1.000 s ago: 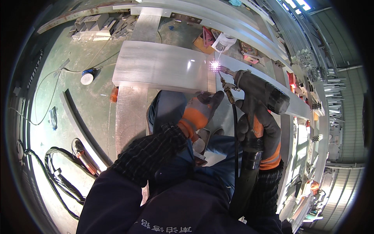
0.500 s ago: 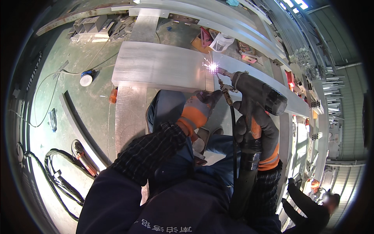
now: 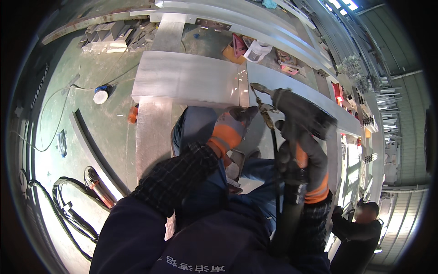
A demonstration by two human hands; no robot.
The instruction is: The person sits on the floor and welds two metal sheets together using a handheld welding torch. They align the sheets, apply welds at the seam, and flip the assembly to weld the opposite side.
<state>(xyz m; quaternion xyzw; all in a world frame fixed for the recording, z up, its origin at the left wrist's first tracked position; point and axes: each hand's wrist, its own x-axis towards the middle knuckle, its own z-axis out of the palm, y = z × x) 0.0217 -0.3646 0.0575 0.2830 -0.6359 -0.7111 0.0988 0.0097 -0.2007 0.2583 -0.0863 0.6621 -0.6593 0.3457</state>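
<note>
My right hand (image 3: 306, 153), in a grey and orange glove, is closed around the grip of a black welding gun (image 3: 303, 112). The gun's narrow nozzle points left, just right of the joint between a silver metal beam (image 3: 187, 75) and a second metal piece (image 3: 292, 84). A brass fitting with a thin black hose hangs beside the nozzle. At the beam's near edge, left of that fitting, my gloved left hand (image 3: 230, 125) has its fingers pressed together; what they grip, if anything, is hidden. Small bright specks show along the joint.
A metal support (image 3: 153, 137) runs under the beam's left part. On the floor lie a grinder (image 3: 101, 94), a dark angled bar (image 3: 98, 153) and black cables (image 3: 68, 210). Boxes (image 3: 235, 50) and a white container (image 3: 258, 51) stand beyond the beam. Another person (image 3: 358, 235) is at lower right.
The bright arc and its sparks have gone out. The welding gun has shifted slightly, its nozzle a little lower, blurred by motion. My left hand stays put; the other person has changed posture.
</note>
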